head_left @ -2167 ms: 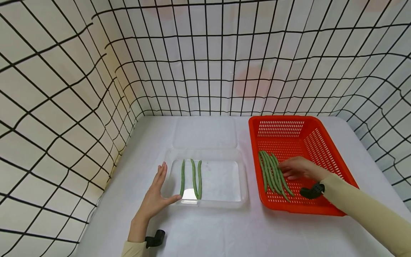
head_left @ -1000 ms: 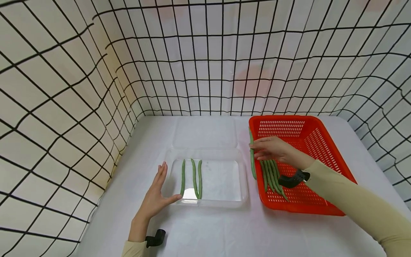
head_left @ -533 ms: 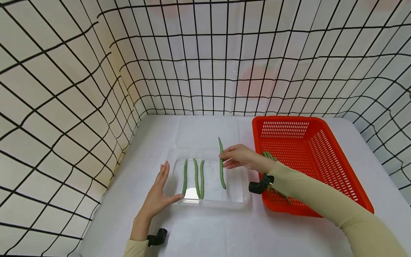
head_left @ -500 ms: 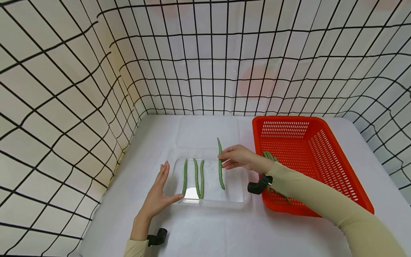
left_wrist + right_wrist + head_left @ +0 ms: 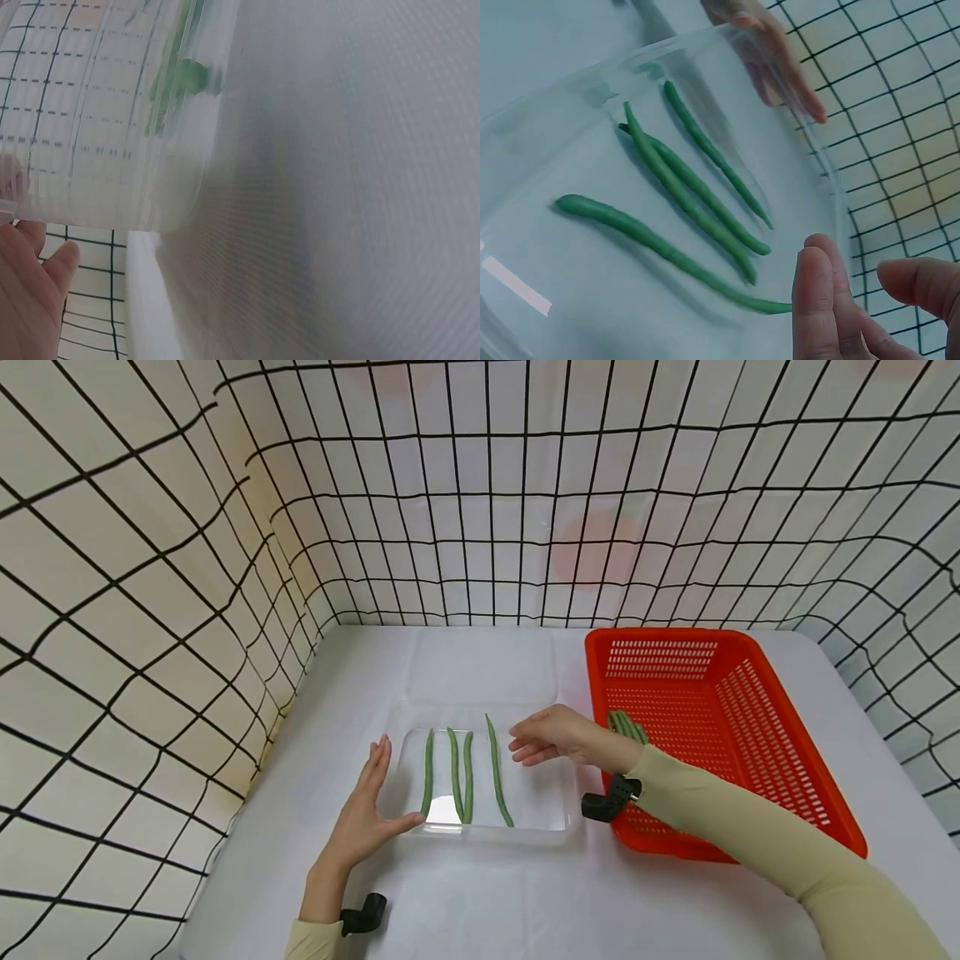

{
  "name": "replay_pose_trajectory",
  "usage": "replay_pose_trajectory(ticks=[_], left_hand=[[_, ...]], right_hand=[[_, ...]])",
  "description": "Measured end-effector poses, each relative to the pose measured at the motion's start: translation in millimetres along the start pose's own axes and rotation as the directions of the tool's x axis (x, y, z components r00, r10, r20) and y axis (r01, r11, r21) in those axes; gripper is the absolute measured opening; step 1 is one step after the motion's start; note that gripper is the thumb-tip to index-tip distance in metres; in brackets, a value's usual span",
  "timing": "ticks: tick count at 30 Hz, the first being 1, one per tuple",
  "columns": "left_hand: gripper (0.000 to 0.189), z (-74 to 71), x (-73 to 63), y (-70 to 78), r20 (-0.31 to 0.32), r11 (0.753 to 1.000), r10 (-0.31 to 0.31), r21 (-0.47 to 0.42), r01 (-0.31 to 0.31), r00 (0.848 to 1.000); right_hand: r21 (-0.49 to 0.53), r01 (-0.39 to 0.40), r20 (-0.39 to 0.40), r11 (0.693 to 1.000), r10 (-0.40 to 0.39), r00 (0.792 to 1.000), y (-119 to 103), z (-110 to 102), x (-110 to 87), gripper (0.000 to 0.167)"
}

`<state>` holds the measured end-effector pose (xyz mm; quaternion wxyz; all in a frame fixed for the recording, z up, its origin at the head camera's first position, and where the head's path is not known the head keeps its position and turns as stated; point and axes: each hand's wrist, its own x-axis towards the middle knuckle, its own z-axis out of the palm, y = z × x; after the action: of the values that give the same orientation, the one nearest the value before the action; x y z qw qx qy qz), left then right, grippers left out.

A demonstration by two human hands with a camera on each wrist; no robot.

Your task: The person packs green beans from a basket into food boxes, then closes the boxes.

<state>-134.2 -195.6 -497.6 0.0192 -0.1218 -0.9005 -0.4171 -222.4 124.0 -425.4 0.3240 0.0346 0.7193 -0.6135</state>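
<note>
Inside a clear plastic container (image 5: 536, 802) lie three green beans (image 5: 427, 772) at the left and middle, and a fourth green bean (image 5: 498, 770) to their right. My right hand (image 5: 551, 737) hovers over the container just right of that bean, thumb and fingers apart with nothing between them. In the right wrist view, the bean's far tip (image 5: 769, 305) ends right beside the fingertips (image 5: 814, 277). At the container's left front corner, my left hand (image 5: 360, 818) rests with thumb and fingers spread wide along its walls.
A red perforated basket (image 5: 780, 718) stands at the right, partly behind my right sleeve. More green beans (image 5: 626, 725) lie along its left side, mostly hidden by the forearm. The container's clear lid (image 5: 480, 667) lies behind it. Black netting over white cloth encloses the table.
My right hand took a green bean from the red basket, carried it left over the container and let it go there. My left hand has stayed in place.
</note>
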Motion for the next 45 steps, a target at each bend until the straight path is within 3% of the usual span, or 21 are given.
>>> replay_pose_trajectory(ticks=[6,13,18,23,29,39,45], left_hand=[[0.118,-0.2,-0.3,-0.8,0.002,1.0,0.007,-0.004,-0.007,1.0],[0.118,-0.2,-0.4,-2.5,-0.002,1.0,0.015,-0.001,-0.015,1.0],[0.118,-0.7,-1.1,-2.7,-0.005,1.0,0.019,0.008,-0.019,1.0],[0.117,-0.9,-1.6,-2.6,-0.004,1.0,0.022,0.009,-0.022,1.0],[0.118,-0.9,-1.5,-2.5,-0.004,1.0,0.019,0.011,-0.019,1.0],[0.117,-0.9,-1.4,-3.3,0.0,1.0,0.015,0.016,-0.015,1.0],[0.117,-1.0,-1.1,-4.1,0.0,1.0,0.008,0.014,-0.007,1.0]], right_hand=[[-0.034,0.059,-0.007,0.998,-0.059,0.998,-14.0,-24.5,-16.3,0.042],[0.002,0.078,-0.13,0.997,-0.077,0.989,-15.7,-71.3,-33.2,0.05],[-0.011,0.068,-0.19,0.998,-0.069,0.979,1.4,-103.1,-44.0,0.057],[-0.012,0.002,-0.193,1.0,-0.005,0.981,29.3,-130.7,-51.2,0.068],[0.013,-0.055,-0.197,0.998,0.056,0.979,59.8,-157.6,-57.5,0.064],[-0.013,-0.118,-0.124,0.993,0.116,0.986,87.4,-167.4,-63.8,0.052],[-0.07,-0.125,-0.163,0.99,0.112,0.98,92.6,-163.3,-58.9,0.049]])
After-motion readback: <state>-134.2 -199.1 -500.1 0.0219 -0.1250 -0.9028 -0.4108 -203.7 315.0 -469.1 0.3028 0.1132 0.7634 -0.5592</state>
